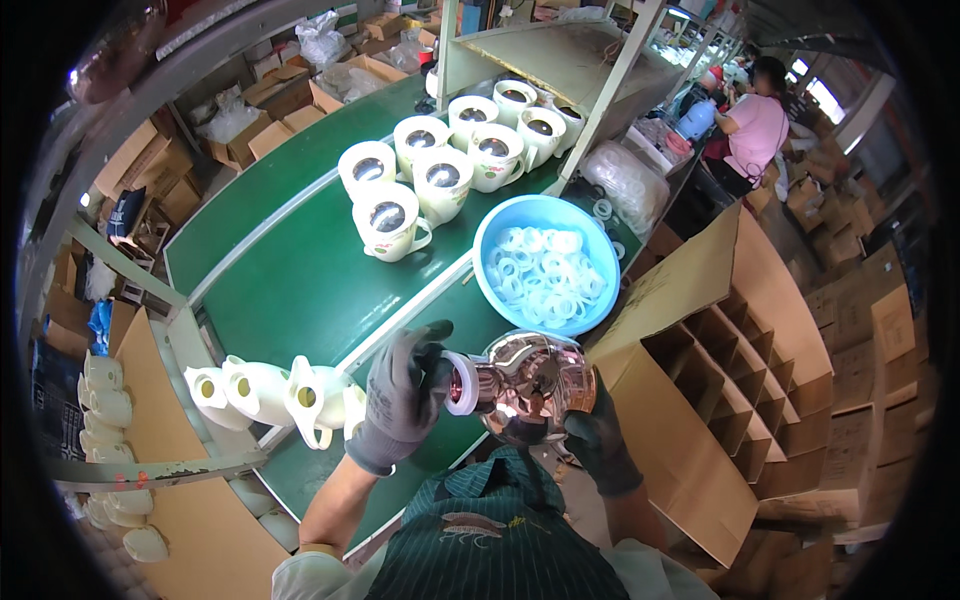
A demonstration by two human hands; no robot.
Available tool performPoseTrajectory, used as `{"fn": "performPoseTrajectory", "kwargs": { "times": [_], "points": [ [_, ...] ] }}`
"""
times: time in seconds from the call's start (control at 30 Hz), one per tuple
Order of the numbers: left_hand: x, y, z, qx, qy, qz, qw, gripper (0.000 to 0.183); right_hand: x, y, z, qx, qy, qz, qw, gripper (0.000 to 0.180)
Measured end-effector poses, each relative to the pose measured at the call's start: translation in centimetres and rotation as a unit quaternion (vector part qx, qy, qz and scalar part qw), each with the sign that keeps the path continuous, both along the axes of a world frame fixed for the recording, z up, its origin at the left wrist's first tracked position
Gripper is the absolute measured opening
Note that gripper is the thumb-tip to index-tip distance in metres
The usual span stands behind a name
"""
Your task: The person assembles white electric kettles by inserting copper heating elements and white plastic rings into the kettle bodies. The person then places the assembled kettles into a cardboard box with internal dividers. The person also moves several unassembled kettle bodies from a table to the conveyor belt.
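A mirrored, copper-tinted glass vacuum-flask liner [536,386] lies sideways between my gloved hands, in front of my apron. My right hand [604,435] grips its rounded body at the right end. My left hand [405,394] is at the neck, with its fingers on a translucent white sealing ring [463,384] that sits around the liner's mouth. Part of that ring is hidden behind the fingers. Just beyond the liner stands a light blue basin [484,289] holding many loose translucent rings [551,274].
Several cream jug bodies with mirrored liners inside [390,217] stand on the green conveyor belt [300,277]. More cream jug shells [259,394] stand at left. An open carton with cardboard dividers [739,382] is at my right. Farther back, a person in pink [757,127] works beside the line.
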State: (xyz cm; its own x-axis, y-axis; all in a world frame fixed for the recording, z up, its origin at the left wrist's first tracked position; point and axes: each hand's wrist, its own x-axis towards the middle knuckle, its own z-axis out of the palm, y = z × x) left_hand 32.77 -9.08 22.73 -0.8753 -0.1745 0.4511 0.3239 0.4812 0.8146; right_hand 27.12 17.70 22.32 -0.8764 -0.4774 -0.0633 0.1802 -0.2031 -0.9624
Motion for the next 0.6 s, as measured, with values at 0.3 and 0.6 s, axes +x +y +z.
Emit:
{"fn": "performPoseTrajectory", "kwargs": {
  "times": [0.3, 0.6],
  "points": [
    [0.5, -2.2, -1.2, 0.015, -0.005, -0.044, 0.999, 0.034, -3.5, 0.5, -3.7, 0.018, 0.025, 0.047, 0.998, 0.087],
    [2.4, -0.3, -2.2, 0.253, -0.069, -0.065, 0.963, 0.084, -0.6, -5.8, -1.5, -0.046, 0.041, 0.132, 0.989, 0.101]
  ]
}}
